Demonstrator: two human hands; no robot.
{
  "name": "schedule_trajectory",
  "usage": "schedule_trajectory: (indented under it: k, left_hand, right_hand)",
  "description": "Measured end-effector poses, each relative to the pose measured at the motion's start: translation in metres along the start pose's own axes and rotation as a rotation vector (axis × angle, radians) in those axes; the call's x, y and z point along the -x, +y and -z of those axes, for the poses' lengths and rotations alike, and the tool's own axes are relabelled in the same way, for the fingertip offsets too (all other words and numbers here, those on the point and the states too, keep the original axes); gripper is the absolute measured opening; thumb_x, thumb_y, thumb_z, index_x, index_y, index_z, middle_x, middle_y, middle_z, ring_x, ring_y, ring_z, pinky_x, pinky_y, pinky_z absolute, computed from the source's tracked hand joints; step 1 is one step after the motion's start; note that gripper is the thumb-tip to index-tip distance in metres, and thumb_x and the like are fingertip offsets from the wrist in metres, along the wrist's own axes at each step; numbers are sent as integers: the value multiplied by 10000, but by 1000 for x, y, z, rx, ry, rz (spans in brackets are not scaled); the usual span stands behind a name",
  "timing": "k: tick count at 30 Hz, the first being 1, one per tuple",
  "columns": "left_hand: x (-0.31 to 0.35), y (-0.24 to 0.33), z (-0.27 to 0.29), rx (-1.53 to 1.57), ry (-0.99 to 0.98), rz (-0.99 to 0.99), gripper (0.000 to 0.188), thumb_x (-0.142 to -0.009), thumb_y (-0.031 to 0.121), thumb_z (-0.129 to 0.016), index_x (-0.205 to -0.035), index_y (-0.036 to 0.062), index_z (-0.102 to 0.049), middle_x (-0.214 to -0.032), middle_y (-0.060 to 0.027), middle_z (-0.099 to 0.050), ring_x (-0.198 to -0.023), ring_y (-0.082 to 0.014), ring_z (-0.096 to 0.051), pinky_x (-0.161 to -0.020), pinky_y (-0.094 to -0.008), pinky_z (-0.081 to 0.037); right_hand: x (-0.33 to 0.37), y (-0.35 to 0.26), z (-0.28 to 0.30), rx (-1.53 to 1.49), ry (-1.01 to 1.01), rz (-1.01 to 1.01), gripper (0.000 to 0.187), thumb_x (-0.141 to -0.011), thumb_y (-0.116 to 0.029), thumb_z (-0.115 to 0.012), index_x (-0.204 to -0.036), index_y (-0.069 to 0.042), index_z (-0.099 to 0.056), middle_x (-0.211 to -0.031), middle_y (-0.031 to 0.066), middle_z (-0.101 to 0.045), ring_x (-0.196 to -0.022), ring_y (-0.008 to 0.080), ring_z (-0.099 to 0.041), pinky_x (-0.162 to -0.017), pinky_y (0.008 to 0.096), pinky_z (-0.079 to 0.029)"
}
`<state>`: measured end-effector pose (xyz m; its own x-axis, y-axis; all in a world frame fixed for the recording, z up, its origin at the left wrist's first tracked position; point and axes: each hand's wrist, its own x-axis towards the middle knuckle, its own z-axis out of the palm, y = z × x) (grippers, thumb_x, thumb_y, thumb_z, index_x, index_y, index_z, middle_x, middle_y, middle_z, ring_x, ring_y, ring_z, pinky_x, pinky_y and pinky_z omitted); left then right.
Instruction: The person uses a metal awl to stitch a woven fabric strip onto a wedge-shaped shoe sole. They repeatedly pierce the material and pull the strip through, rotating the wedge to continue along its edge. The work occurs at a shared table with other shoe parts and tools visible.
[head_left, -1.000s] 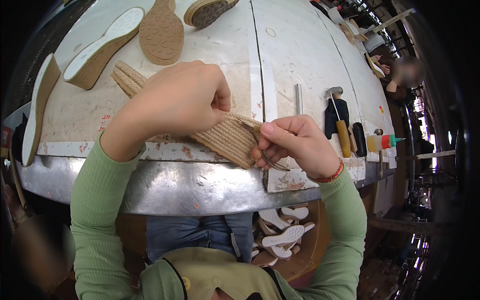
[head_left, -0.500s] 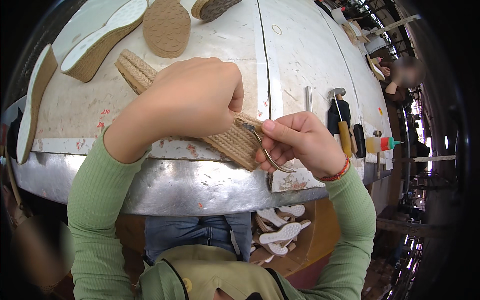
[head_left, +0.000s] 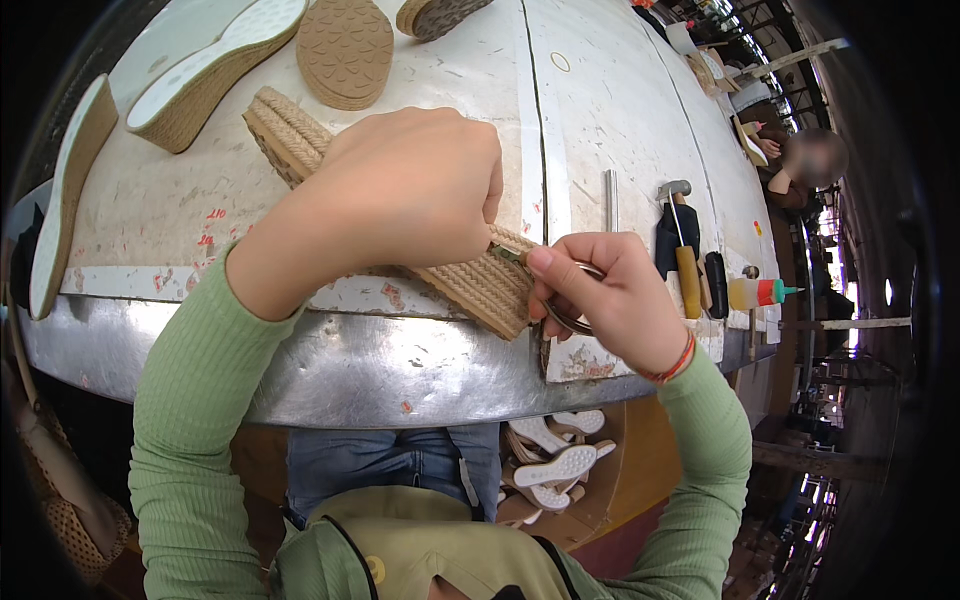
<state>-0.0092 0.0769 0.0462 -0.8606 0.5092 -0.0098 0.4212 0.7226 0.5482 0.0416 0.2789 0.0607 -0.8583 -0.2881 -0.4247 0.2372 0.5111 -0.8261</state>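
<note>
A wedge shoe sole (head_left: 480,292) with braided tan rope sides lies on its side at the table's front edge. My left hand (head_left: 415,190) is closed over its middle; the curled fingers are mostly hidden behind the back of the hand. In my right hand (head_left: 620,300) is a small metal hand tool, apparently nippers (head_left: 570,323), with curved handles. Thumb and fingers close round the tool. Its jaws are by the sole's upper edge, beside my left fist, and are partly hidden by the thumb.
More wedge soles, one white-topped (head_left: 210,75) and one showing its tan tread (head_left: 345,55), lie at the far left. Right of my hands are a hammer (head_left: 676,188), a yellow-handled tool (head_left: 688,280) and a glue bottle (head_left: 755,292). A box of soles (head_left: 560,470) stands below the table.
The nippers' handles have spread apart in my right hand, and the tool has turned. My left hand and the sole appear slightly further right in the picture.
</note>
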Motion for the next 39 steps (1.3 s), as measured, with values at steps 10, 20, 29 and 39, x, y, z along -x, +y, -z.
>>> schedule_trajectory:
  k: [10, 20, 29, 39]
  left_hand:
    - [-1, 1, 0, 5, 19, -25, 107, -670, 77, -646, -721, 20, -722, -728, -135, -690, -661, -276, -664, -637, -347, -526]
    - [-2, 1, -3, -37, 28, -5, 138, -652, 39, -604, -726, 10, -718, -725, -149, -686, -682, -281, -674, -650, -345, -534]
    - [-2, 1, -1, -41, 3, -8, 126, -669, 57, -617, -735, 14, -715, -741, -141, -691, -702, -283, -675, -662, -351, -532]
    - [-1, 2, -2, -52, 18, -1, 114, -684, 76, -636, -743, 20, -715, -748, -137, -693, -704, -279, -674, -666, -349, -531]
  right_hand:
    - [0, 13, -7, 33, 152, 227, 333, -974, -204, -563, -741, 22, -638, -586, 28, -602, -501, 63, -518, -468, 231, -414]
    - [1, 11, 4, -152, -53, -9, 350, -983, -262, -558, -802, 26, -641, -703, 60, -662, -568, 85, -597, -527, 211, -459]
    - [0, 4, 6, -97, -58, -71, 366, -982, -285, -556, -793, 17, -639, -708, 68, -672, -577, 90, -612, -528, 209, -465]
    - [1, 7, 1, -100, -11, -21, 343, -983, -242, -554, -771, 16, -630, -640, 38, -625, -521, 64, -537, -485, 215, -436]
